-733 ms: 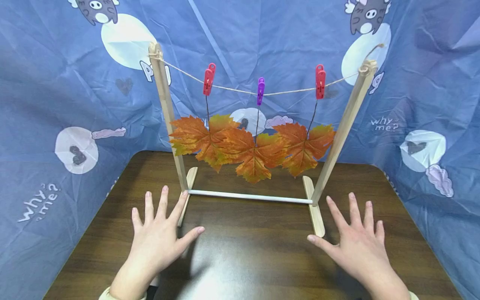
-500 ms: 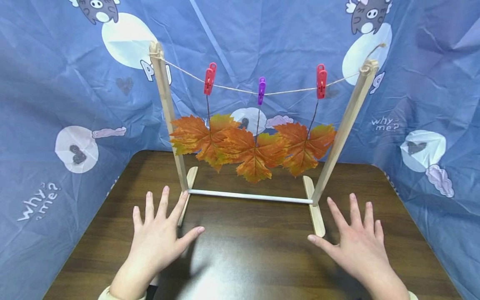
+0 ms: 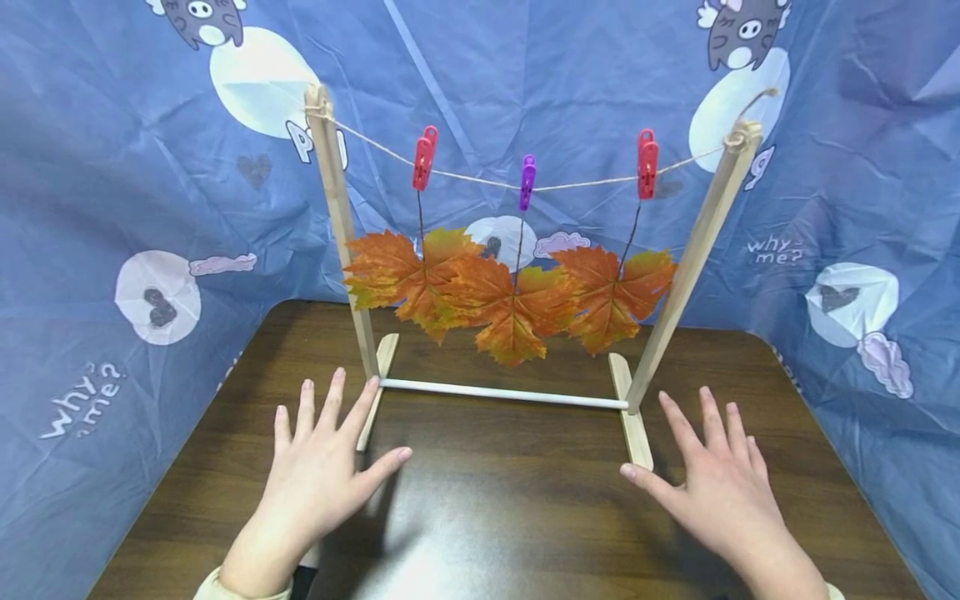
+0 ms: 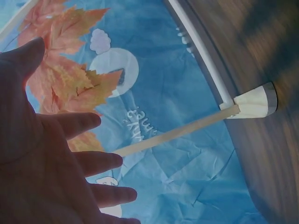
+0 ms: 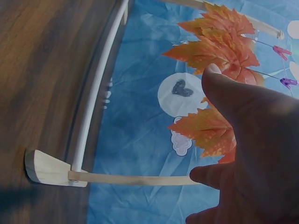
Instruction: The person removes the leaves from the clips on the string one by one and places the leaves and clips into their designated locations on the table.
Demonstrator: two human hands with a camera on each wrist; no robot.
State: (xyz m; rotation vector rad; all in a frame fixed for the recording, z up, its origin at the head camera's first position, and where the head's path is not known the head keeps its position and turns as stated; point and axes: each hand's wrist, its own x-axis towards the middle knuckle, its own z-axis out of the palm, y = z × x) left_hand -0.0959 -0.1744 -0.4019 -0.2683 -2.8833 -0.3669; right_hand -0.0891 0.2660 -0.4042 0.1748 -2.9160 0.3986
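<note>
A person spreads both hands before a wooden frame (image 3: pixel 502 392) at a brown table (image 3: pixel 517 517), where three autumn leaves hang in a row. The frame stands upright toward the far side of the table, beyond the hands. The left hand (image 3: pixel 315 479), fingers fanned and thumb held wide, is at the near left. Its index fingertip appears right at the base of the left post (image 3: pixel 340 200) from the head view; whether the two touch cannot be told. The right hand (image 3: pixel 723 492), likewise spread with the thumb out to the left, is at the near right, its thumb tip close to the near end of the right foot (image 3: pixel 636 437); contact there is also unclear. The left foot (image 3: pixel 386 354) supports the other side, and a white rod (image 3: pixel 570 399) joins the two sides low down. Twine (image 3: pixel 480 179) sags between the tops of the left post and the right post (image 3: pixel 693 262), a loose end curling up at the right. On it sit a red clothespin (image 3: pixel 423 162) at left, a purple clothespin (image 3: pixel 528 183) in the middle and a second red clothespin (image 3: pixel 647 162) at right. Each grips the stem of one leaf: the left leaf (image 3: pixel 405 279), the middle leaf (image 3: pixel 512 312) and the right leaf (image 3: pixel 618 287), all orange with yellow-green patches, the middle one overlapping its left neighbour. Behind hangs a creased blue cloth (image 3: pixel 600 67) printed with winged pigs.
</note>
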